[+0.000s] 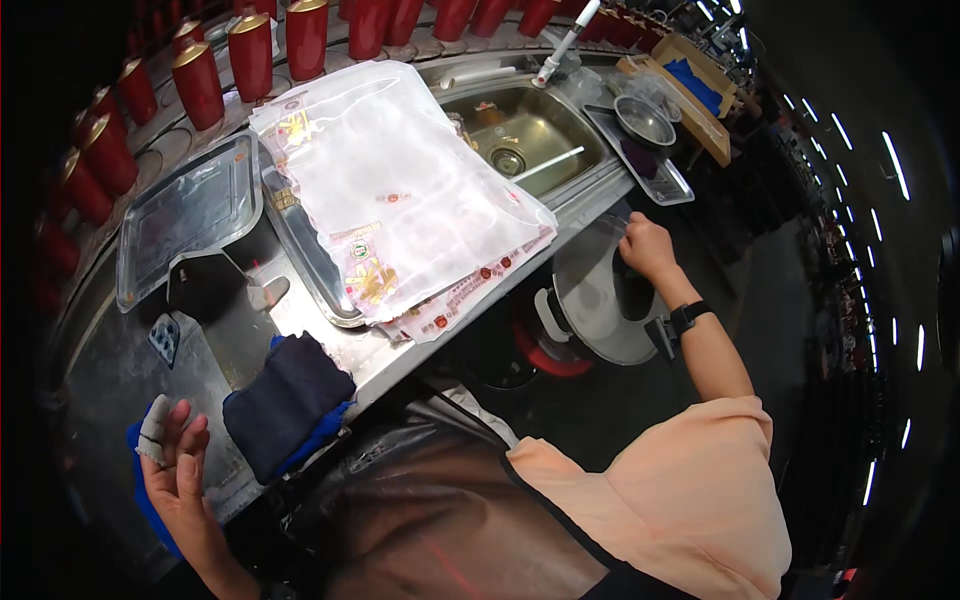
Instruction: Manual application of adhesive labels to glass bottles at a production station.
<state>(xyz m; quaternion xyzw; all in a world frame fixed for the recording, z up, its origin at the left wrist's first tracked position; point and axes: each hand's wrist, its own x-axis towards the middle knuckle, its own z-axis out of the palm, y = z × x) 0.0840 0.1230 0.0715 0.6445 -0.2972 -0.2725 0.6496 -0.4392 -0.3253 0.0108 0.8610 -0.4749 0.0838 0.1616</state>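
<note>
My left hand (176, 462) is raised above the near left of the metal counter (110, 360), palm up and fingers spread, with a white wrap on one fingertip; it holds nothing. A blue cloth (140, 480) lies under it, and a folded dark cloth (288, 398) lies just to its right. My right hand (648, 247), with a black watch on the wrist, reaches down past the counter's edge and grips the rim of a clear plastic sheet or bag (600, 290). A stack of clear printed plastic bags (400, 190) lies on a metal tray (300, 250).
An empty metal tray (185, 215) sits left of the stack. Red bottles with gold caps (250, 55) line a conveyor along the back. A steel sink (520, 135) with a white tap, a metal bowl (645, 118) on a tray and a wooden box stand at right.
</note>
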